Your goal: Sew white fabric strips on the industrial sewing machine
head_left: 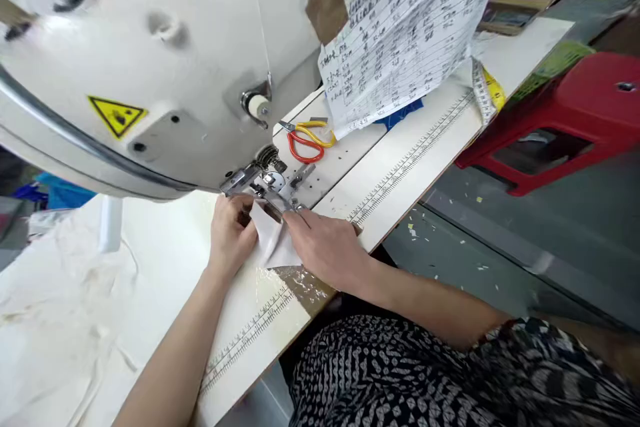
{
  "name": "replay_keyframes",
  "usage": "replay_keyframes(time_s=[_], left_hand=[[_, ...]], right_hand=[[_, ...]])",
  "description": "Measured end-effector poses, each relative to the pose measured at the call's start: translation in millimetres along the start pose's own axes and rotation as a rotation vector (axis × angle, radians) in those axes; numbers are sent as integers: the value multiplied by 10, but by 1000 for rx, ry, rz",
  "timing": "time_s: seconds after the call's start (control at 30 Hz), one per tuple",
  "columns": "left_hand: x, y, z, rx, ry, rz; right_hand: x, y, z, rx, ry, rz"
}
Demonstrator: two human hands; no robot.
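A small piece of white fabric (273,240) lies on the table under the presser foot (270,190) of a white industrial sewing machine (150,67). My left hand (230,237) pinches the fabric's left edge just in front of the foot. My right hand (327,247) rests flat on the fabric's right side, fingertips pointing at the needle area. The needle itself is hard to make out among the metal parts.
Scissors with red and yellow handles (307,140) lie behind the foot. A printed paper sheet (405,27) hangs over the machine's right. A measuring tape (487,93) sits at the table's far right edge. White cloth (55,307) is heaped at left. A red stool (575,117) stands on the floor.
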State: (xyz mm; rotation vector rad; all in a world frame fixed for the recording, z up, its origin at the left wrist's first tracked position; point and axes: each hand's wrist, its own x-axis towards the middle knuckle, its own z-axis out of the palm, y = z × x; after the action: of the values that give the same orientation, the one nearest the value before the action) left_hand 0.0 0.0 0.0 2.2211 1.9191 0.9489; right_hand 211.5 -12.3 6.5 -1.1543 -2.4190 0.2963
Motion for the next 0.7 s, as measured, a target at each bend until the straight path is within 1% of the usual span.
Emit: replay_keyframes(time_s=[0.13,0.27,0.37,0.43,0.5,0.7], left_hand=[[15,3,-9,6,-19,-18],[24,31,-24,-63,8,-80],[26,44,-24,-74,34,-55],[26,39,-19,-60,59,1],[28,23,-15,-29,86,86],[53,-29,-35,153,150,448]], right_hand=[[-16,-9,-12,12,-27,20],[-17,-10,-24,35,-63,47],[-8,-11,-38,47,-92,63],[1,-14,-48,54,-110,70],[9,-16,-54,53,-119,74],[15,-29,-33,-5,-110,68]])
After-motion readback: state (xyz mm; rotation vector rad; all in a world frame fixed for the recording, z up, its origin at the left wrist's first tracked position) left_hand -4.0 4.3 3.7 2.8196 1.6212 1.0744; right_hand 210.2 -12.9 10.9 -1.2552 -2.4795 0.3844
